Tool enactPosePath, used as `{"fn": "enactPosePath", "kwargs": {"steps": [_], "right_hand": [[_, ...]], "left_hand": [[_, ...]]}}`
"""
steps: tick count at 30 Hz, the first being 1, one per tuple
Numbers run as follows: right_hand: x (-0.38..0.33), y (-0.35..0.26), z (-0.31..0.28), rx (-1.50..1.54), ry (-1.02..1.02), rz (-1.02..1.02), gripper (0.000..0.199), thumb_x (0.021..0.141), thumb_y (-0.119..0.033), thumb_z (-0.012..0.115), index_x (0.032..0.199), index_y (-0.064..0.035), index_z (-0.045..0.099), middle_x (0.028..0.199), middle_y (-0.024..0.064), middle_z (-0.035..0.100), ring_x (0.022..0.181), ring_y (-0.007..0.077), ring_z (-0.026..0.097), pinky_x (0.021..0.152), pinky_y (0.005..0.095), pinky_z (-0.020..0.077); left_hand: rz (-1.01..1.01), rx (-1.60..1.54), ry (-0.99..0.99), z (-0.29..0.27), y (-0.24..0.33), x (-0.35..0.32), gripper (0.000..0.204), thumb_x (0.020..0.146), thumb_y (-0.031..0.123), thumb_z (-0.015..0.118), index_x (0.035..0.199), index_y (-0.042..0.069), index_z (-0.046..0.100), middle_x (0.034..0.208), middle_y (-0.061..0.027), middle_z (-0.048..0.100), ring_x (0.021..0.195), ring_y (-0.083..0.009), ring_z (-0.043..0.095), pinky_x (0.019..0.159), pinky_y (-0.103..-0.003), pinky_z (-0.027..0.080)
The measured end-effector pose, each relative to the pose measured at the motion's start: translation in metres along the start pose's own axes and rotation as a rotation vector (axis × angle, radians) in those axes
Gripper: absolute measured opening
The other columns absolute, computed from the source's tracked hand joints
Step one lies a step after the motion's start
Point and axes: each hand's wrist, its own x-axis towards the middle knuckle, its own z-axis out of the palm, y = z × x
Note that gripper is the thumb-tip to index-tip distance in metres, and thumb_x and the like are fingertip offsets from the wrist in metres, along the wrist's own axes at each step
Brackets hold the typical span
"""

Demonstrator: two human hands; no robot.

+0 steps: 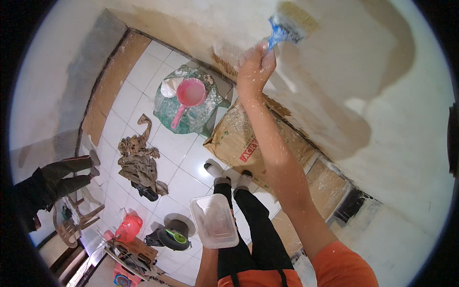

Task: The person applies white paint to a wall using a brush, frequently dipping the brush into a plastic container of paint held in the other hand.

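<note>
My right hand is raised at the wall, its fingers closed round the blue handle of a wide paintbrush. The pale bristles point up and right, against or close to the wall; contact cannot be made out. White specks dot my right forearm. Low in front of my body is a whitish rectangular plastic container, with a thin pale residue inside. My left wrist runs up under it; the left hand supports the container from below, and its fingers are mostly hidden.
A green stool holds a pink dipper with whitish liquid. Flattened cardboard lies along the wall's foot. Crumpled cloth, a dark hat and a red plastic bag are on the left. Another person stands by a chair.
</note>
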Motion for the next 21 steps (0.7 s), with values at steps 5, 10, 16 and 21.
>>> {"fn": "enactPosePath", "kwargs": {"steps": [5,10,16,21], "right_hand": [[0.021,0.117,-0.109,-0.286,0.098,0.120,0.020,0.097,-0.013,0.046,0.098,0.0044,0.055,0.083,0.0128,0.055,0.075,0.0215,0.048,0.070,0.0367,0.0441],[-0.026,0.087,-0.125,0.124,0.410,0.794,0.021,0.100,-0.019,0.045,0.081,-0.0130,0.043,0.060,-0.0034,0.034,0.045,0.0099,0.031,0.039,0.0264,0.0221],[-0.010,-0.096,-0.105,0.199,0.078,0.657,0.019,0.099,-0.015,0.046,0.080,-0.0139,0.045,0.060,-0.0043,0.032,0.045,0.0086,0.028,0.039,0.0253,0.0204],[-0.059,-0.271,-0.025,0.037,-0.098,0.186,0.025,0.104,-0.024,0.039,0.082,-0.0122,0.040,0.061,-0.0041,0.031,0.044,0.0067,0.026,0.040,0.0249,0.0201]], "left_hand": [[-0.033,0.011,-0.010,-0.007,0.006,0.006,0.083,0.085,0.066,0.052,0.145,0.012,0.035,0.131,-0.0242,0.049,0.106,-0.0439,0.056,0.085,-0.061,0.049],[-0.022,-0.030,-0.017,0.016,0.007,-0.012,0.077,0.087,0.060,0.054,0.144,0.012,0.036,0.131,-0.0251,0.047,0.106,-0.0438,0.055,0.087,-0.063,0.047],[-0.056,0.011,-0.146,0.012,0.016,-0.032,0.081,0.087,0.063,0.052,0.146,0.011,0.035,0.139,-0.0226,0.045,0.110,-0.0425,0.055,0.087,-0.062,0.047],[-0.012,0.096,-0.158,0.031,0.006,-0.039,0.081,0.086,0.066,0.050,0.144,0.011,0.038,0.134,-0.0214,0.049,0.105,-0.0408,0.057,0.086,-0.060,0.049]]}}
